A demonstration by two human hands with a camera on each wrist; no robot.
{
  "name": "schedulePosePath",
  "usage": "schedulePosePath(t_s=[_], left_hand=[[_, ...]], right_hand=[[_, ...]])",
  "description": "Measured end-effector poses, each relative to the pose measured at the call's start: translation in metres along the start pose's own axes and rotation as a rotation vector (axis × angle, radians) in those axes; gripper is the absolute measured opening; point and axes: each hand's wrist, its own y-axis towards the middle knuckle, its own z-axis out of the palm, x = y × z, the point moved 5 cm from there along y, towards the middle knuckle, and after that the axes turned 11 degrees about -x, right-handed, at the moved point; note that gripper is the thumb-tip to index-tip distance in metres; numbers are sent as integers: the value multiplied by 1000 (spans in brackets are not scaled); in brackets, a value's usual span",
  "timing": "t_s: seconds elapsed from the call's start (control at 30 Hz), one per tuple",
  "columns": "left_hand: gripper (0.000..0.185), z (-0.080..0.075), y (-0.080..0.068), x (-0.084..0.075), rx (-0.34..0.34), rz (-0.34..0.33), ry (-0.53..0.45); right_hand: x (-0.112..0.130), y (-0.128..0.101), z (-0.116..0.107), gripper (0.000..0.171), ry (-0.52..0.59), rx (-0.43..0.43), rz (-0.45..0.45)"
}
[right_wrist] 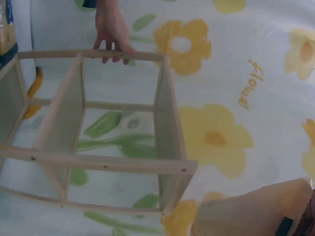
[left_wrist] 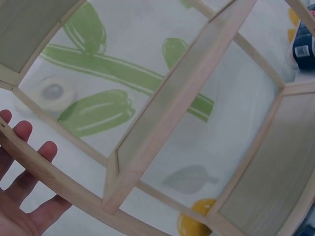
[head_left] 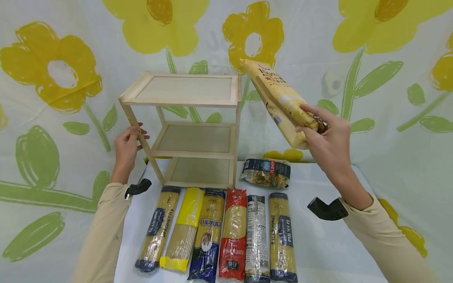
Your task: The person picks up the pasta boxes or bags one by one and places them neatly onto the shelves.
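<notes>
My left hand (head_left: 128, 143) grips the front left post of a small wooden shelf rack (head_left: 194, 154), fingers passing behind the post in the left wrist view. The rack has a top and two lower shelves with pale panels. My right hand (head_left: 329, 137) pinches one end of a yellow printed food bag (head_left: 279, 94), raised to the right of the rack and tilted, its far end pointing up and left. The bag's contents are hidden. In the right wrist view, part of the bag (right_wrist: 251, 211) shows at the bottom right corner, and the left hand (right_wrist: 112, 29) is on the rack's post.
Several long spaghetti packs lie in a row before the rack, among them a red pack (head_left: 232, 236), a yellow-topped pack (head_left: 184, 228) and a la sicilia pack (head_left: 283, 239). An Agnesi pasta bag (head_left: 267, 173) lies right of the rack on the white table (head_left: 329, 247). Behind hangs a flowered cloth (head_left: 297, 39).
</notes>
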Motion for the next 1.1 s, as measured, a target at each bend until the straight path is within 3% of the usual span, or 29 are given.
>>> schedulePosePath(t_s=[0.33, 0.53, 0.77, 1.1], left_hand=[[40, 1, 1, 0, -7, 6, 21], [41, 0, 1, 2, -7, 9, 49], [39, -2, -1, 3, -14, 21, 18], [39, -4, -1, 4, -25, 20, 22]], right_hand=[[23, 17, 21, 41, -26, -16, -71], [34, 30, 39, 42, -26, 6, -64], [44, 46, 69, 44, -54, 53, -56], [54, 64, 107, 43, -211, 155, -68]])
